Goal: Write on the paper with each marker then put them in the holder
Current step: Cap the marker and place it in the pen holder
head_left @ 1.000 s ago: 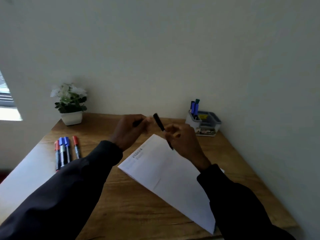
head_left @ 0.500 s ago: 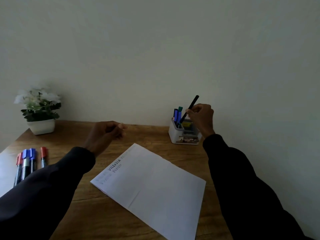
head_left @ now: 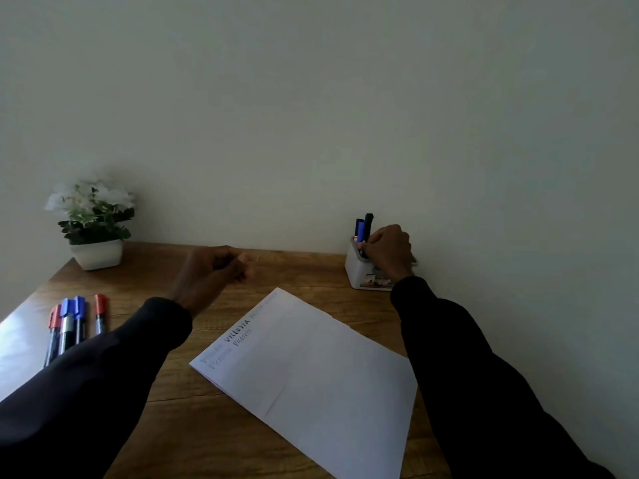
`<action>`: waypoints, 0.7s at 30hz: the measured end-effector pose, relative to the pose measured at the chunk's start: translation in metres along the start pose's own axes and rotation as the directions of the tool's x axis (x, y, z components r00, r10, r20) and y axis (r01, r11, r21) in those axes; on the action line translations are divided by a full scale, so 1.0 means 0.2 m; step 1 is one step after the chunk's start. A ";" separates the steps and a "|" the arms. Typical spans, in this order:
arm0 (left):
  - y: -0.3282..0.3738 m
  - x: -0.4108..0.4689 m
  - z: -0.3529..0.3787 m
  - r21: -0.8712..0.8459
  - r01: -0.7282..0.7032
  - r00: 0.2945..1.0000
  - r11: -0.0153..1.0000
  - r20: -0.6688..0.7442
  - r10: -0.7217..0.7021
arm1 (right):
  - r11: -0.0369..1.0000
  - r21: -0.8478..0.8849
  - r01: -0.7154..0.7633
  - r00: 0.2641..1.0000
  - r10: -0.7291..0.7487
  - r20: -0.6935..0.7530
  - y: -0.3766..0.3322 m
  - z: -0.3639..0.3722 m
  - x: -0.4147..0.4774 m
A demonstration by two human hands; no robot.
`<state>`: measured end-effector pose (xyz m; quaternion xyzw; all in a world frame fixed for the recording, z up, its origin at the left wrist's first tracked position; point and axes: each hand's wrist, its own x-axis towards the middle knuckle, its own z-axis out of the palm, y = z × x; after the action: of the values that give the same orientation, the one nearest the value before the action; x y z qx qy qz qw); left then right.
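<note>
A white paper (head_left: 311,371) with a few lines of writing near its far left corner lies slanted on the wooden table (head_left: 297,267). At the back right stands a small white holder (head_left: 356,271). My right hand (head_left: 389,252) rests over it, fingers closed around a black marker (head_left: 369,219) that stands upright inside, beside a blue marker (head_left: 360,230). My left hand (head_left: 211,274) hovers above the table left of the paper, fingers curled, nothing visible in it. Several red and blue markers (head_left: 74,321) lie side by side at the left.
A potted plant with white flowers (head_left: 95,223) sits in the back left corner against the wall. The wall runs right behind the holder. My dark sleeves cover the near parts of the table on both sides.
My right hand carried the black marker from above the paper to the holder and lowered it in. My left hand drew back a little to the left.
</note>
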<state>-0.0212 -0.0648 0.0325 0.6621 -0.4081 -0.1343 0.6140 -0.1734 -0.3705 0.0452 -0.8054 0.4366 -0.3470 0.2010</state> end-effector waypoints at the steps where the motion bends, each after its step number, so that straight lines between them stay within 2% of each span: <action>1: 0.00 0.00 -0.01 -0.004 -0.002 1.000 1.000 -0.002 0.002 | 1.000 -0.009 0.004 1.000 -0.004 0.009 0.00 0.00 0.00; 11: -0.03 -0.02 -0.07 0.000 0.005 1.000 1.000 -0.031 -0.005 | 0.997 -0.072 -0.008 1.000 0.007 -0.026 -0.04 0.00 -0.04; 15: -0.04 -0.03 -0.10 -0.006 0.012 0.999 1.000 -0.043 -0.012 | 0.997 -0.074 0.035 0.997 -0.040 -0.070 -0.07 0.01 -0.06; 18: -0.05 -0.06 -0.14 0.009 0.018 0.998 1.000 -0.055 -0.017 | 0.993 -0.017 0.118 0.989 -0.119 -0.084 -0.12 0.01 -0.13; 21: -0.06 -0.10 -0.19 0.009 0.037 0.997 0.999 -0.066 -0.037 | 0.969 0.152 0.194 0.980 -0.199 0.019 -0.19 0.05 -0.24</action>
<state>-0.0039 -0.0239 0.0233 0.6766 -0.3760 -0.1217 0.6213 -0.1625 -0.3090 0.0443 -0.8332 0.3238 -0.3832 0.2328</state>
